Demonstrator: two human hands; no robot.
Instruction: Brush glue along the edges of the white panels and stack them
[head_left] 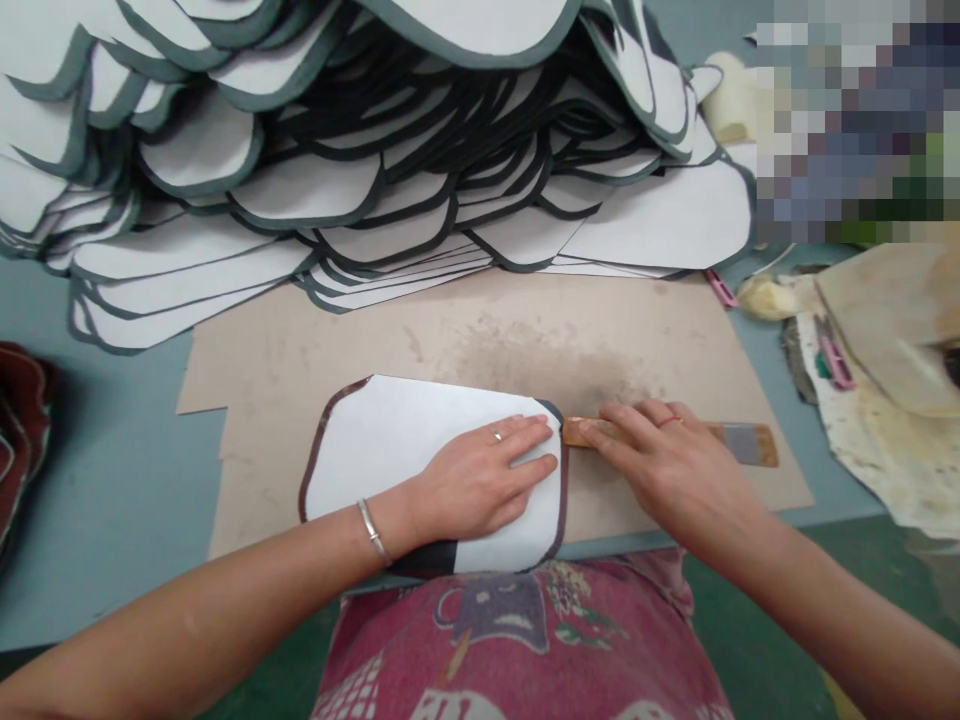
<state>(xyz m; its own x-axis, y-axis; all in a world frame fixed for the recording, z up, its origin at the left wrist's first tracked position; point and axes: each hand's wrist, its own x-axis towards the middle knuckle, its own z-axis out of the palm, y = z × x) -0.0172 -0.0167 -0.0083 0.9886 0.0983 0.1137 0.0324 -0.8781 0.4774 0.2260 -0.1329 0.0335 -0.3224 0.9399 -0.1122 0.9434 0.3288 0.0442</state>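
Observation:
A white panel (397, 450) with rounded corners and a dark brown and black border lies at the table's near edge. My left hand (487, 470) rests flat on its right part, fingers stretched toward the right border. In my right hand (667, 450) is a flat wooden stick (765, 446) with a grey band near its outer end. Its left tip touches the panel's right border, close to the upper right corner, with my fingertips pressing near that tip. The middle of the stick is hidden under my hand.
Large overlapping piles of similar dark-edged white panels (667, 225) fill the back. Stained brown cardboard (300, 340) lies under the work. At right are pink-handled small tools (836, 360), a stained cloth (862, 430) and a yellowish lump (766, 298). Dark red pieces (22, 420) sit far left.

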